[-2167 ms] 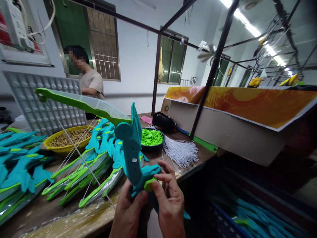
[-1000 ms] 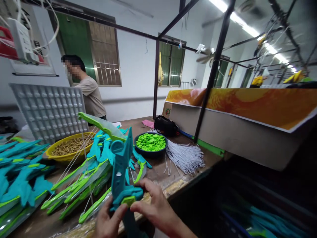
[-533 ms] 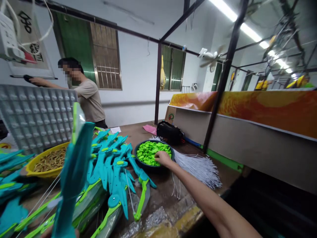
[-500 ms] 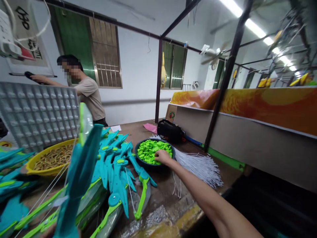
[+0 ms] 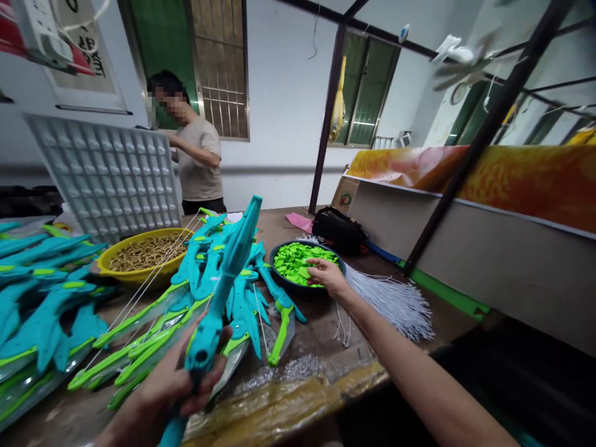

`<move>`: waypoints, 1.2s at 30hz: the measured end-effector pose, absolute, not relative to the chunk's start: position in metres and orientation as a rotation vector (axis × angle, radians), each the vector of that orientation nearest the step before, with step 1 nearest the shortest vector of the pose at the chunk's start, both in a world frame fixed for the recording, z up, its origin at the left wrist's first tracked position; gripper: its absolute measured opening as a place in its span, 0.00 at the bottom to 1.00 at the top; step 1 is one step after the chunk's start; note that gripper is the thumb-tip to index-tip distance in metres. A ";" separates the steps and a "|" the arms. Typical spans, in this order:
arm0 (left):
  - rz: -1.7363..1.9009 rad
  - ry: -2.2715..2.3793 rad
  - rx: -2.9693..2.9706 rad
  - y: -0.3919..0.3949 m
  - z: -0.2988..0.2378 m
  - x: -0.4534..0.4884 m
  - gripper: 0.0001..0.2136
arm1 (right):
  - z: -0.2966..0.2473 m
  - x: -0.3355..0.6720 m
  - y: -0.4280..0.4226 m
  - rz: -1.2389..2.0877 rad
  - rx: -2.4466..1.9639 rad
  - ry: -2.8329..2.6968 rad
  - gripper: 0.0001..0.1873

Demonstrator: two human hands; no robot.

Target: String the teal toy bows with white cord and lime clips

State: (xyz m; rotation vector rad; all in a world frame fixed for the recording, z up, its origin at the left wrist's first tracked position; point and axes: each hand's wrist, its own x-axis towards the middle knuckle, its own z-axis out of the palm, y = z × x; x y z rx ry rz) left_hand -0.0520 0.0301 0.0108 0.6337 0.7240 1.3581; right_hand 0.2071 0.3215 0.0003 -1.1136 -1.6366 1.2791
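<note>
My left hand [image 5: 179,379] is wrapped round a teal plastic toy bow part [image 5: 235,248], its narrow end tilted up and away. A round hole shows in it just above my fingers. My right hand [image 5: 328,276] is over the near right side of a dark bowl [image 5: 342,268] of small bright-green plastic pieces [image 5: 298,256]. Its fingers are bent together at a green piece [image 5: 303,271] near the fingertips; the grip is partly hidden. Beyond my left hand lies a pile of teal toy bows [image 5: 242,304] with green limbs and white strings.
A yellow basin [image 5: 105,268] holds tan rings. White cords [image 5: 391,301] lie right of the bowl, with a black bag [image 5: 338,230] behind. More toy bows [image 5: 46,304] cover the left. A grey moulded tray [image 5: 112,177] stands upright; a person [image 5: 200,149] works beyond it.
My view has turned left and down. My left hand has come into view, the toy bow part now tilted forward. My right hand has lifted slightly from the green pieces.
</note>
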 end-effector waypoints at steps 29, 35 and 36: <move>1.154 0.782 0.862 -0.035 0.043 0.017 0.25 | 0.064 0.198 0.022 0.283 -0.335 -2.037 0.10; 1.092 0.714 0.883 -0.032 0.037 0.020 0.25 | 0.056 0.211 0.022 0.546 -0.477 -1.866 0.06; 1.089 0.706 0.886 -0.031 0.036 0.020 0.25 | 0.055 0.211 0.022 0.538 -0.469 -1.881 0.06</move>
